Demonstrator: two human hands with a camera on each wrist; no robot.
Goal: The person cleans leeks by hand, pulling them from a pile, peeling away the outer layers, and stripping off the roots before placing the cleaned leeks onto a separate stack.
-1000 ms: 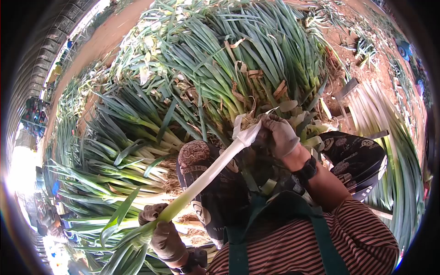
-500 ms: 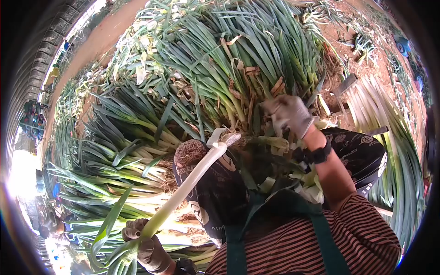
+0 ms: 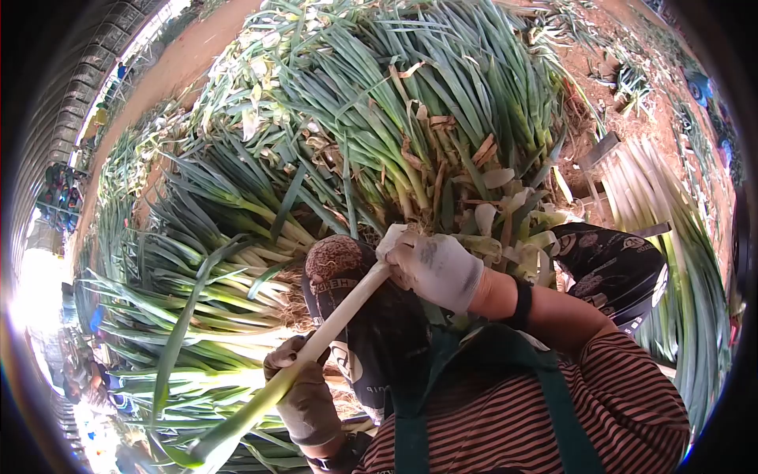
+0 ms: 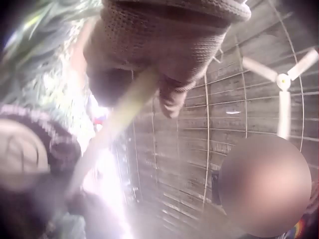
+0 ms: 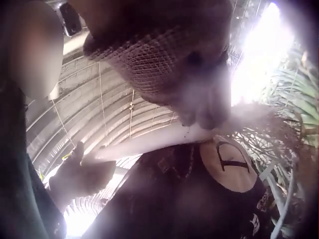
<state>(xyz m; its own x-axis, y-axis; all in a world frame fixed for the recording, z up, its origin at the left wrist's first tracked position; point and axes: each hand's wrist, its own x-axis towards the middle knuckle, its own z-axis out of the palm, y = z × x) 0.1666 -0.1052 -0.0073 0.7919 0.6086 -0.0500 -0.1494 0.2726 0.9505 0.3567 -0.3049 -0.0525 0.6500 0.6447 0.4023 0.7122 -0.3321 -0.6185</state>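
Note:
A long green onion [image 3: 343, 312] slants across the person's left knee, its white root end up toward the right and its green leaves down at the lower left. My gloved left hand [image 3: 309, 399] grips the stalk where white turns to green. In the left wrist view, the left hand [image 4: 159, 45] has its fingers wrapped round the onion [image 4: 124, 107]. My gloved right hand [image 3: 438, 268] holds the white stalk close to its root end, which the fingers partly cover. The right wrist view shows the right hand [image 5: 169, 64] over the pale stalk [image 5: 154, 142].
Heaps of untrimmed green onions [image 3: 426, 95] lie ahead, with more [image 3: 213, 300] at the left. Peeled skins [image 3: 513, 213] litter the ground between the knees. At the right, white-stalked onions [image 3: 655, 205] lie in a stack beside a metal frame [image 3: 600, 150].
My right hand left the root end, swung right over the scraps, then came back to grip it. The loose skin flap there no longer shows. My left hand now grips farther up the stalk.

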